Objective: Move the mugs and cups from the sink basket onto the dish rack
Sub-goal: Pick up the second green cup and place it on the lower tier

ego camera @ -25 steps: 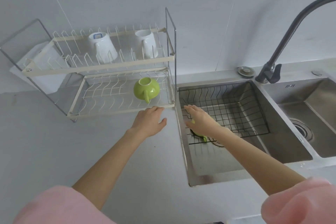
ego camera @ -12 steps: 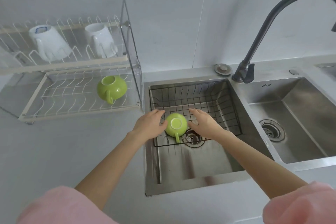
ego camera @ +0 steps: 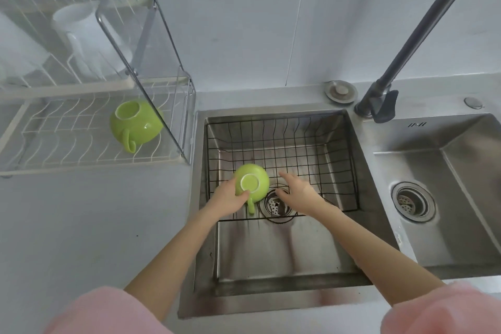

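A green cup [ego camera: 252,180] sits upside down in the black wire sink basket [ego camera: 333,160], near its front left corner, handle pointing toward me. My left hand [ego camera: 229,198] grips the cup from its left side, thumb on the base. Just right of the cup, my right hand [ego camera: 299,192] hovers over the basket with fingers spread, holding nothing. On the lower tier of the white dish rack [ego camera: 67,141] lies a second green cup [ego camera: 135,123], upside down. A white mug [ego camera: 81,35] stands inverted on the upper tier.
The basket sits in the left steel sink bowl [ego camera: 284,260], over its drain. A second bowl [ego camera: 455,198] lies to the right. A dark curved faucet [ego camera: 406,46] rises behind the divider. The rack's metal end frame [ego camera: 151,62] stands close to the sink's left edge.
My left hand moved from the counter edge into the basket and closed on the green cup. My right hand slid off the cup to its right. The view shifted right and closer.
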Demonstrator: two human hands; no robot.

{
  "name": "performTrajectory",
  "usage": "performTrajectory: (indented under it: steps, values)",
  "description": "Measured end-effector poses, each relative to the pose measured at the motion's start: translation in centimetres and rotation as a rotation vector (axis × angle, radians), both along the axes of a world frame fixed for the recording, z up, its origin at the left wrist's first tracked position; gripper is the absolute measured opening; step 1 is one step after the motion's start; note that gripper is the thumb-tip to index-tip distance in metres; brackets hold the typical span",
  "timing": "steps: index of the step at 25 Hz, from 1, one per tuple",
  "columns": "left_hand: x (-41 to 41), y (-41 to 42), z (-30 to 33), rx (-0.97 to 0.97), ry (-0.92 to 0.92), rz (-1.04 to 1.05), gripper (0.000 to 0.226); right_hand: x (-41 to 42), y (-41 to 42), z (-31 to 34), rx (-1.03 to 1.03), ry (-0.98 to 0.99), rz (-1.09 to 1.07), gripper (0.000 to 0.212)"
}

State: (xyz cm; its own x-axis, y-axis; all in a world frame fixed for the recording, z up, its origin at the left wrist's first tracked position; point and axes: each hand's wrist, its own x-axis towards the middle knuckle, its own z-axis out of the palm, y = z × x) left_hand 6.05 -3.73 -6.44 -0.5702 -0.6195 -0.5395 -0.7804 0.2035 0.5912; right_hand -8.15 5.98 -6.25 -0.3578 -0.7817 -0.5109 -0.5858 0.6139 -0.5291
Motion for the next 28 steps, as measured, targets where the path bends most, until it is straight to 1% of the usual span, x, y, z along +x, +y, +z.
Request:
performTrajectory:
  steps: [3,6,12,19,23,28]
  values:
    - [-1.3,-0.5,-1.9,0.159,0.052,0.232,0.043,-0.6,-1.2,-1.9,0.026,-0.083,-0.067,0.054]
    - [-2.3,-1.0,-3.8,0.208,0.068,0.350,0.039,-0.9,-2.4,-3.9,0.073,-0.139,-0.137,0.051]
    - [-3.5,-2.1,-7.1,0.221,0.036,0.444,0.037,-1.1,-4.6,-7.3,0.133,-0.257,-0.249,0.048]
    - [-4.3,-3.2,-9.2,0.299,0.015,0.612,0.044,-1.1,-6.2,-9.2,0.157,-0.367,-0.355,0.066]
    - [-4.3,-3.1,-9.4,0.307,0.028,0.662,0.047,-1.0,-6.2,-9.6,0.147,-0.377,-0.387,0.067]
    - [-4.3,-2.9,-9.2,0.332,0.028,0.659,0.049,-1.1,-6.1,-9.2,0.120,-0.389,-0.439,0.067]
